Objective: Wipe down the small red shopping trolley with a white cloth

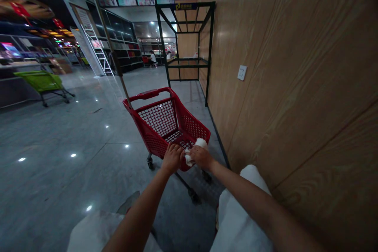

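Note:
A small red plastic shopping cart (165, 120) stands on the grey tiled floor in front of me, its handle at the far end. My left hand (173, 157) is closed on the near rim of its basket. Beside it, my right hand (201, 156) is closed on a crumpled white cloth (201, 143), which it presses against the same rim. My knees in white trousers show at the bottom of the view.
A wood-panelled wall (295, 86) with a white socket (241, 72) runs along the right. A black metal shelf frame (189, 43) stands behind the cart. A green cart (44, 82) stands far left. A ladder (100, 55) and store shelves stand beyond, with people in the distance.

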A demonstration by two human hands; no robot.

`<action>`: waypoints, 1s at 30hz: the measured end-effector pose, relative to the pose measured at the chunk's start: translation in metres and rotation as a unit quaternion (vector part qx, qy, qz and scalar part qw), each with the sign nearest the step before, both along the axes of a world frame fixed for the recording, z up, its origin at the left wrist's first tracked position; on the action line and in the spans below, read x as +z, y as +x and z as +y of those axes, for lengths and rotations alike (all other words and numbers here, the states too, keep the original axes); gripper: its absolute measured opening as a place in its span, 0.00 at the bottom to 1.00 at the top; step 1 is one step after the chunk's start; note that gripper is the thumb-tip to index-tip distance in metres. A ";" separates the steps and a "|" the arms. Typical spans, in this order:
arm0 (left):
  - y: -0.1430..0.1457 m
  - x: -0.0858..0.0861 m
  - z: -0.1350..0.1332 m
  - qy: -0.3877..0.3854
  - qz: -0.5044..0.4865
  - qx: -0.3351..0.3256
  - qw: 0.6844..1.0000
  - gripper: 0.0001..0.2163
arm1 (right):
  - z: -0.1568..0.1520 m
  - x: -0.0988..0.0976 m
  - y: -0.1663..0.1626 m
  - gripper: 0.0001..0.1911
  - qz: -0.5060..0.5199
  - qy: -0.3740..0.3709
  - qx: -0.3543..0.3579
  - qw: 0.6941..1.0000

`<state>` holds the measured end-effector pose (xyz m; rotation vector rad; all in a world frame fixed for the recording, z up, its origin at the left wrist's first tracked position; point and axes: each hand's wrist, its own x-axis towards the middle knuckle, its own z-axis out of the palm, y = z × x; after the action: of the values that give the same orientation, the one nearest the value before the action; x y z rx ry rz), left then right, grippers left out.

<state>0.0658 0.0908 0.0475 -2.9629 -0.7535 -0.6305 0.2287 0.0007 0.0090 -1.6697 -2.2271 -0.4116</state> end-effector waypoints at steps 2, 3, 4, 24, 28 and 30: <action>0.001 0.000 0.013 0.001 -0.002 0.013 1.000 0.13 | 0.017 -0.003 -0.013 0.17 0.002 0.005 0.013 1.000; 0.000 0.000 0.021 0.001 0.000 0.019 1.000 0.13 | 0.025 -0.002 -0.012 0.17 0.000 0.002 0.020 1.000; -0.002 0.001 0.028 0.001 0.006 0.021 1.000 0.13 | 0.032 0.000 -0.007 0.18 -0.006 -0.006 0.032 0.999; -0.018 -0.021 0.070 0.012 0.044 0.040 0.998 0.19 | 0.080 0.025 0.010 0.21 0.024 -0.064 0.019 0.997; -0.022 -0.027 0.076 0.020 0.022 0.033 0.999 0.19 | 0.067 0.029 0.051 0.19 0.052 -0.071 -0.070 0.994; -0.018 -0.031 0.075 0.022 0.007 0.046 0.999 0.19 | 0.064 0.028 0.055 0.19 0.065 -0.068 -0.104 0.990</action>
<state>0.0475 0.1662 0.0165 -2.8713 -0.8580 -0.6113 0.2842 0.0650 0.0365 -1.9492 -2.0349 -0.1966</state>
